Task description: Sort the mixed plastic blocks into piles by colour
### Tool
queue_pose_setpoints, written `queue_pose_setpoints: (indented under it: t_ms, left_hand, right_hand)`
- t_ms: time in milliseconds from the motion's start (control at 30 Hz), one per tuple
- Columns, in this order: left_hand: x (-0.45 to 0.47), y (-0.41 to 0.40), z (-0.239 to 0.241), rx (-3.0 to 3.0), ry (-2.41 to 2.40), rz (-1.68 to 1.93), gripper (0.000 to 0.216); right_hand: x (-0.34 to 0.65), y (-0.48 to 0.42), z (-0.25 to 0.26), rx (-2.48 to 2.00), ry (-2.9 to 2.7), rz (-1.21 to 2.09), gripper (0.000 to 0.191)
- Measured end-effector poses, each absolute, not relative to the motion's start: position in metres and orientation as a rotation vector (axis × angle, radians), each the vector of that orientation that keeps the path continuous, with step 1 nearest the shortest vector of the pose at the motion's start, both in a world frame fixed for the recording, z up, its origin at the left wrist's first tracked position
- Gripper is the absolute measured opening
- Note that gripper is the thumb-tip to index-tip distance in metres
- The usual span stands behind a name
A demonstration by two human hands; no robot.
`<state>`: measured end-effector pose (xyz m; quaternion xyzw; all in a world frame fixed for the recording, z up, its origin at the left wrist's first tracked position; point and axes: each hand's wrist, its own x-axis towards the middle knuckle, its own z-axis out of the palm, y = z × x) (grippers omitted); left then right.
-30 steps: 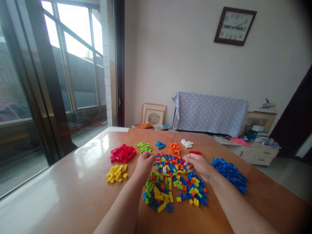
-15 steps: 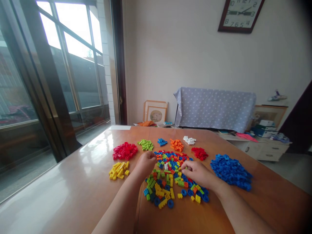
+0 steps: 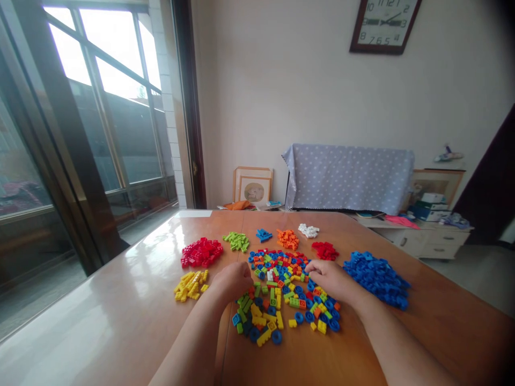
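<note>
A mixed pile of small coloured building bricks (image 3: 281,292) lies in the middle of the wooden table (image 3: 120,321). My left hand (image 3: 231,281) rests closed at the pile's left edge, fingers curled under; what they hold is hidden. My right hand (image 3: 330,279) sits on the pile's right side with fingers pinched together among the bricks. Sorted heaps surround the pile: red (image 3: 201,252), yellow (image 3: 191,284), green (image 3: 236,241), small blue (image 3: 263,235), orange (image 3: 287,239), white (image 3: 308,230), a second red (image 3: 325,250) and a large blue heap (image 3: 376,277).
A tall window (image 3: 100,107) runs along the left. Behind the table stand a cloth-covered piece of furniture (image 3: 348,177), framed pictures (image 3: 252,185) on the floor and a low cabinet (image 3: 426,238) with boxes. A wall clock (image 3: 384,24) hangs above.
My left hand has drawn back toward me along the pile's left edge. My right hand shifted slightly within the pile's right side. The view has moved a little.
</note>
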<state>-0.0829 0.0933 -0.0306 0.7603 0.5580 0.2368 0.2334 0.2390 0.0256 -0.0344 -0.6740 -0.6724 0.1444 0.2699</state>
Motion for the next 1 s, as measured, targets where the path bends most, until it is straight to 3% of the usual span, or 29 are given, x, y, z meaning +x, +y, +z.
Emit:
queue_pose_setpoints:
  t_ms: [233,600,1000]
  left_hand:
    - [-0.085,0.092,-0.028,2.095,1.466,0.558,0.015]
    - [-0.082,0.089,-0.026,2.073,1.45,0.589,0.019]
    - [-0.082,0.097,-0.035,2.181,1.412,0.578,0.017]
  right_hand:
    - [0.277,0.035,-0.041,-2.105,-1.7,0.25,0.017]
    - [0.244,0.033,-0.046,-1.808,-1.862,0.359,0.023]
    - [0.239,0.032,-0.042,-1.772,-1.848,0.328,0.02]
